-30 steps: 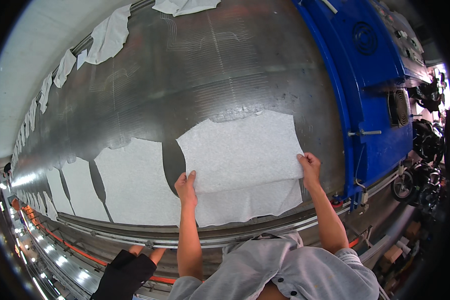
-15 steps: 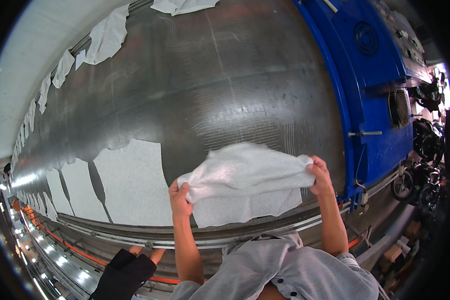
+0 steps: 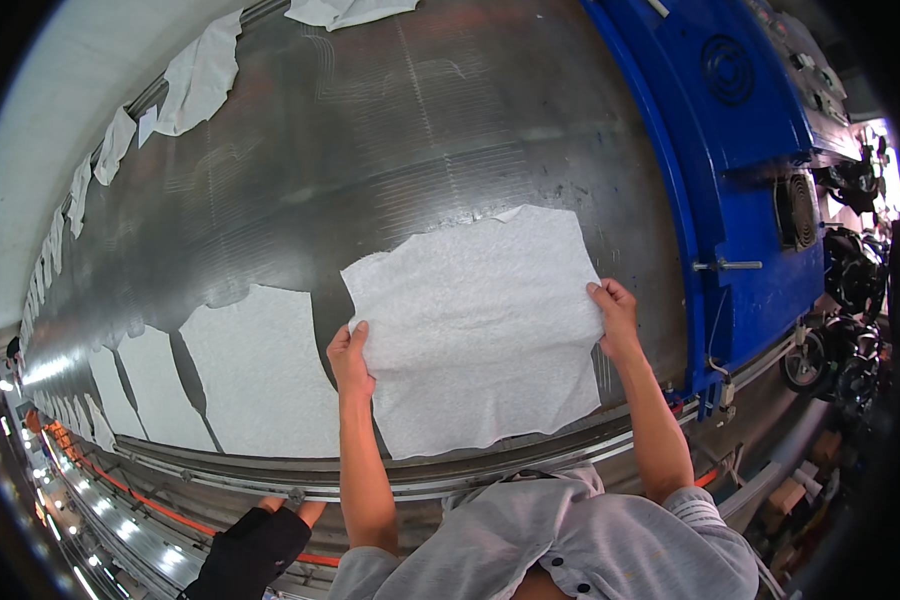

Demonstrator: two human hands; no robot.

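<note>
Setting: a large curved metal drum (image 3: 390, 150), grey and ridged, with a rail along its lower edge; a blue machine housing (image 3: 750, 180) stands at its right.

Item, far left: a row of white sheets (image 3: 260, 370) lying flat on the drum near the rail. We judge they lie edge by edge so that each has its own patch of metal. More white pieces (image 3: 200, 75) hang along the upper rim.

Item, lower left: a co-worker's dark sleeve (image 3: 250, 550) at the rail.

Item: our left hand (image 3: 350, 360), fingers closed in a pinch on the left edge of the cloth (image 3: 480, 320).

Item, centre: the cloth, white and fleecy, spread against the drum just right of the laid sheets, its lower edge near the rail. We judge it is held by both sides to keep it taut and flat.

Item: our right hand (image 3: 615, 320), pinching the cloth's right edge. The hands stand well apart, a cloth's width between them.
</note>
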